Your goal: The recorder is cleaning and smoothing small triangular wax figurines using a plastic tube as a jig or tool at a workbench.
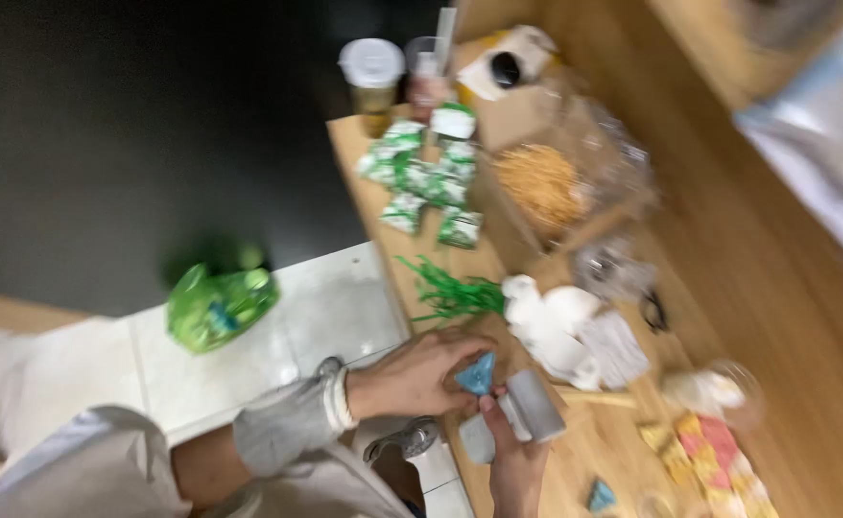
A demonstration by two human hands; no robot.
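Note:
My left hand (419, 372) and my right hand (515, 460) meet at the near edge of a wooden table (728, 249). Between the fingers of both hands sits a small blue triangular packet (478, 374). My right hand also grips a grey and white cylinder-shaped object (534, 407), held tilted. The frame is blurred, so finer detail is lost.
Green strips (450, 294) and white wrappers (560, 331) lie just beyond my hands. Farther back are several green-and-white sachets (421, 177), a clear bag of orange shreds (541, 182), a lidded cup (373, 82). Coloured packets (714, 456) lie right. A green bag (218, 305) lies on the floor.

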